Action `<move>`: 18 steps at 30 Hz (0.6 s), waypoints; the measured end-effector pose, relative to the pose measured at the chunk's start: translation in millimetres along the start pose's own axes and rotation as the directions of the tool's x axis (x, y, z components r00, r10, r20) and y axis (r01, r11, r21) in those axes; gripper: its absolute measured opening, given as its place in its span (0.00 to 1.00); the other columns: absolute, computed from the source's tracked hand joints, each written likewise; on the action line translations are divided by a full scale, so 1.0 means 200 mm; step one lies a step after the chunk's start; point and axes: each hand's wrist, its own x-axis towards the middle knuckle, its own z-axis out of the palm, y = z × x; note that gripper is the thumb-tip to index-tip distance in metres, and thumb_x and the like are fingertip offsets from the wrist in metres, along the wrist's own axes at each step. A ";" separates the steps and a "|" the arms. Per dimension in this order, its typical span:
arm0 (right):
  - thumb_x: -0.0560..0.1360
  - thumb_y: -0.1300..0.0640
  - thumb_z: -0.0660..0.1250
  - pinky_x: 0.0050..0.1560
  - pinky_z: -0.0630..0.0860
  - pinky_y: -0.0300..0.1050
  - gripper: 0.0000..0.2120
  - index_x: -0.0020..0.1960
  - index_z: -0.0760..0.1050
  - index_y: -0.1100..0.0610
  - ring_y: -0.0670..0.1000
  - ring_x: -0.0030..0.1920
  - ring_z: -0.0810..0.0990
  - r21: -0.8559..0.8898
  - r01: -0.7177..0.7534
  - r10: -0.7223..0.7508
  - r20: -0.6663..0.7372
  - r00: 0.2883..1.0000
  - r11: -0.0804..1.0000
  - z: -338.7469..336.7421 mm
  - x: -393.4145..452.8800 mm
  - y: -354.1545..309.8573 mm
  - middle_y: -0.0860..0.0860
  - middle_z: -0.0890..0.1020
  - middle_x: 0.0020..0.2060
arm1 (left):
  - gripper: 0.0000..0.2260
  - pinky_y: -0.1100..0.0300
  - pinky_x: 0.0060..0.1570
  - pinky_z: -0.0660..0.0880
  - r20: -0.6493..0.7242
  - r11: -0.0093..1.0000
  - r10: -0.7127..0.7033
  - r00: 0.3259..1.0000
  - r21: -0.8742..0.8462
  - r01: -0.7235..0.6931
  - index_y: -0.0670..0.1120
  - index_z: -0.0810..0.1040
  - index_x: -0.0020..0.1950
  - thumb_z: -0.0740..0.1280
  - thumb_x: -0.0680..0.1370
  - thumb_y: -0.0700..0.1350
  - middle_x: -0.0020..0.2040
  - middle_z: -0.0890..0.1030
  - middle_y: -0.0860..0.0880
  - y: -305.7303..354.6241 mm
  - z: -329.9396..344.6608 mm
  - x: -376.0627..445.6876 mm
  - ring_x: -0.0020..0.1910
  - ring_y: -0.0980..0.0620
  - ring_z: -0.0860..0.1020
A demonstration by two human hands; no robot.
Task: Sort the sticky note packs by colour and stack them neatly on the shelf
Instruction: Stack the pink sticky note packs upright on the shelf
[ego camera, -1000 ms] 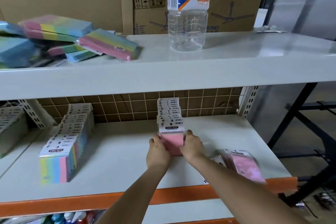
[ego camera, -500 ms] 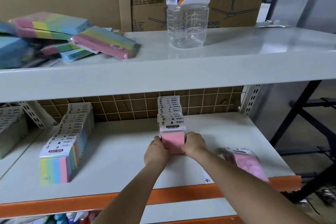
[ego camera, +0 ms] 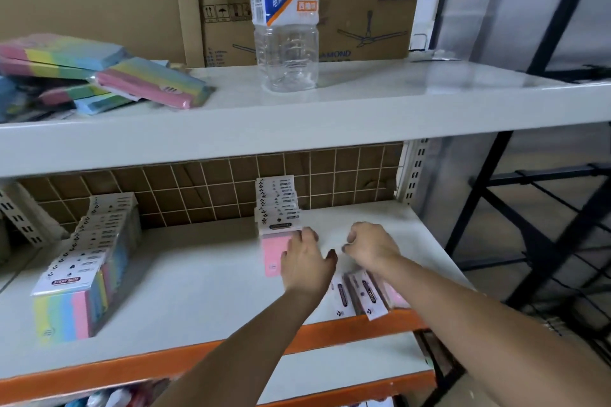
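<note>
Our left hand (ego camera: 305, 266) lies with fairly straight fingers against the right side of the front pink pack (ego camera: 272, 256), touching it and grasping nothing. Our right hand (ego camera: 370, 246) hangs just to the right of it over bare shelf, fingers loosely curled and holding nothing, apart from any pack.

That front pack heads the pink row (ego camera: 276, 205), which stands on edge on the middle shelf (ego camera: 198, 281) and runs straight back toward the wire grid (ego camera: 198, 188) behind. Its long axis points away from us, so any squaring-up works along that line.

The coming move, we judge, turns on the loose pink packs (ego camera: 363, 294). They lie flat near the front orange edge (ego camera: 132, 363), below and toward us from the right hand, partly hidden under our right forearm. Their white header cards point toward us and their lengths run roughly front to back. The right hand is plainly the nearer; it would need to draw back toward us and drop to reach them, then carry one forward to the head of the row.

Further left on the same shelf stands the rainbow row (ego camera: 86, 268), also running front to back. On the top shelf (ego camera: 363, 102), more rainbow packs (ego camera: 99, 79) lie in a loose heap at the left, still unsorted, beside a clear bottle (ego camera: 286, 26) and cardboard boxes (ego camera: 99, 3).
</note>
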 end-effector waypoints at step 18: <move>0.76 0.47 0.64 0.46 0.68 0.39 0.21 0.62 0.74 0.61 0.56 0.59 0.77 -0.030 -0.315 0.316 0.140 0.939 0.949 -0.12 -0.18 0.53 0.58 0.79 0.59 | 0.15 0.54 0.51 0.78 0.488 0.941 -0.155 0.859 -0.192 0.279 0.45 0.75 0.57 0.65 0.72 0.50 0.54 0.81 0.44 0.32 0.32 -0.17 0.53 0.44 0.80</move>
